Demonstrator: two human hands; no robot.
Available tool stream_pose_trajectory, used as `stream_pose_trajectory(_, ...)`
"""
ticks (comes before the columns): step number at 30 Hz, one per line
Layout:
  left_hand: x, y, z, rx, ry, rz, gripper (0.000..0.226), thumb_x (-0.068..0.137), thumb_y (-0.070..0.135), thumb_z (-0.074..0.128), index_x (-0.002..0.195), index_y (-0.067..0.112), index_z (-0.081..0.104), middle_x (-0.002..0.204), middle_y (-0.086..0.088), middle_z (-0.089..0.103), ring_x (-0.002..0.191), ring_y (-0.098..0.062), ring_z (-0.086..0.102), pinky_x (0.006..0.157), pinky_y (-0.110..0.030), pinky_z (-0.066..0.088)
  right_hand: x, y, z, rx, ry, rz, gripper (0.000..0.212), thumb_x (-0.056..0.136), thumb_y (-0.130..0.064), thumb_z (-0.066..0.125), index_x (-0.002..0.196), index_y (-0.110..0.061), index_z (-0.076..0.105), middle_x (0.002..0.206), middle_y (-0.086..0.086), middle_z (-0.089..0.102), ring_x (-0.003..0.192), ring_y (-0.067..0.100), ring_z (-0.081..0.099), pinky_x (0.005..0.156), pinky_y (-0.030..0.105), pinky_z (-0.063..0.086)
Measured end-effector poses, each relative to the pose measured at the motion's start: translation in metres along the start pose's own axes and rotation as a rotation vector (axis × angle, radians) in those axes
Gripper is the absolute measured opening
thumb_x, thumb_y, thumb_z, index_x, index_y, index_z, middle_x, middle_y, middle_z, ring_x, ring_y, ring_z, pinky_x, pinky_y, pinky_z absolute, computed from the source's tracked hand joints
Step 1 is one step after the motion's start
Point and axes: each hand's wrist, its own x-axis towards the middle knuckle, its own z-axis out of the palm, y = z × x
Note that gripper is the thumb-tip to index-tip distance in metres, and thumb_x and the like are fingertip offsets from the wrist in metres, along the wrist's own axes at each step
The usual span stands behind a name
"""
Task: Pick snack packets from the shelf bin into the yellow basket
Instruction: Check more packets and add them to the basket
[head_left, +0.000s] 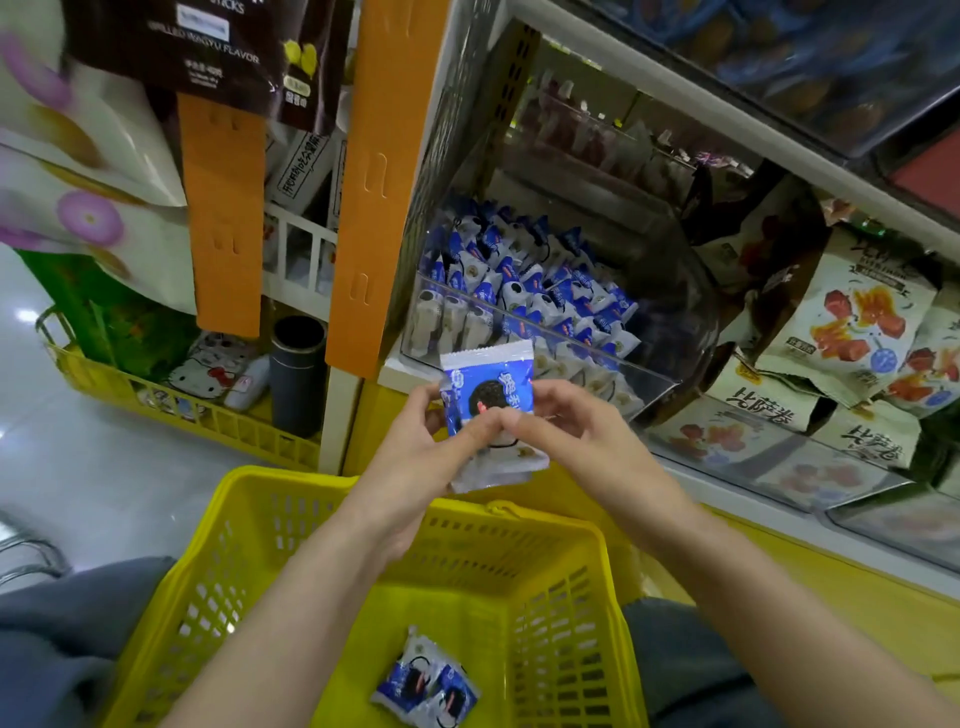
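A blue-and-white snack packet (488, 387) is held upright between both hands, above the far rim of the yellow basket (249, 525). My left hand (415, 447) grips its left edge, and my right hand (566, 431) pinches its right side, thumbs meeting across the front. Behind the hands, a clear shelf bin (670, 374) holds several more blue-and-white packets (524, 291). Two packets (426, 686) lie on the basket floor.
Beige snack bags with red pictures (852, 332) fill the shelf to the right. Orange hanging strips (374, 197) and hung bags stand left of the bin. A second yellow crate (156, 395) with a dark cylinder (297, 374) sits on the floor at left.
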Motion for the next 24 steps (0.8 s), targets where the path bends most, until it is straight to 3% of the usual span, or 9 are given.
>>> stream_pose_trajectory(4,0.002,0.008,0.000,-0.032,0.022,-0.022,0.046,0.075,0.052,0.054,0.113,0.026,0.053,0.107,-0.003,0.068,0.096,-0.018,0.067,0.085,-0.048,0.052,0.006,-0.013,-0.009,0.055,-0.062,0.046,0.016,0.083,-0.021,0.065,0.099,-0.017,0.066,0.095,0.001,0.070,0.072,-0.003,0.060,0.059,0.008,0.043)
stream_pose_trajectory(7,0.002,0.014,-0.003,-0.093,0.044,-0.077,0.030,0.095,0.038,0.042,0.115,0.019,0.054,0.113,-0.013,0.065,0.103,-0.027,0.063,0.094,-0.055,0.045,0.013,-0.024,-0.020,0.039,-0.001,-0.002,0.016,0.085,-0.022,0.063,0.099,-0.015,0.067,0.075,-0.013,0.070,0.061,-0.008,0.057,0.053,0.008,0.043)
stream_pose_trajectory(10,0.008,0.013,-0.007,-0.103,0.092,-0.072,0.009,0.095,0.021,0.048,0.100,0.022,0.055,0.103,-0.008,0.066,0.089,-0.018,0.064,0.092,-0.052,0.046,0.037,-0.036,-0.041,0.026,0.281,-0.123,0.014,0.087,-0.026,0.062,0.098,-0.020,0.067,0.079,-0.012,0.071,0.066,-0.008,0.061,0.058,0.007,0.047)
stream_pose_trajectory(13,0.013,0.011,-0.010,-0.071,0.112,-0.059,0.009,0.095,0.017,0.048,0.096,0.025,0.054,0.100,-0.006,0.065,0.091,-0.017,0.062,0.092,-0.049,0.047,0.079,-0.038,-0.056,-0.053,0.588,-0.208,0.024,0.085,-0.025,0.065,0.106,-0.014,0.065,0.092,-0.005,0.068,0.078,-0.001,0.062,0.071,0.011,0.049)
stream_pose_trajectory(16,0.016,0.007,-0.013,-0.017,0.114,-0.029,0.008,0.095,0.019,0.048,0.099,0.023,0.055,0.096,-0.004,0.064,0.090,-0.015,0.060,0.082,-0.040,0.048,0.122,-0.040,-0.063,-0.170,0.779,-0.305,0.030,0.085,-0.025,0.066,0.109,-0.005,0.063,0.091,-0.003,0.063,0.076,0.003,0.057,0.066,0.004,0.043)
stream_pose_trajectory(18,0.020,0.003,-0.015,-0.004,0.117,-0.015,0.009,0.095,0.019,0.048,0.100,0.024,0.054,0.088,0.001,0.064,0.082,-0.006,0.061,0.072,-0.027,0.050,0.146,-0.041,-0.064,-0.342,0.783,-0.332,0.029,0.087,-0.024,0.064,0.106,-0.003,0.065,0.094,0.004,0.066,0.077,0.005,0.055,0.059,0.004,0.038)
stream_pose_trajectory(21,0.026,0.000,-0.016,0.011,0.113,-0.005,0.010,0.095,0.019,0.048,0.098,0.028,0.053,0.076,0.008,0.059,0.057,0.010,0.058,0.050,-0.008,0.044,0.173,-0.036,-0.062,-0.609,0.655,-0.282,0.031,0.089,-0.021,0.061,0.116,-0.006,0.063,0.110,0.011,0.067,0.090,0.012,0.059,0.075,0.019,0.043)
stream_pose_trajectory(24,0.030,-0.003,-0.016,0.018,0.104,-0.002,0.012,0.094,0.020,0.050,0.089,0.030,0.053,0.076,0.009,0.061,0.058,0.012,0.059,0.051,-0.006,0.043,0.187,-0.031,-0.059,-0.779,0.518,-0.209,0.036,0.089,-0.018,0.059,0.124,-0.009,0.057,0.118,0.011,0.063,0.102,0.022,0.061,0.088,0.031,0.048)
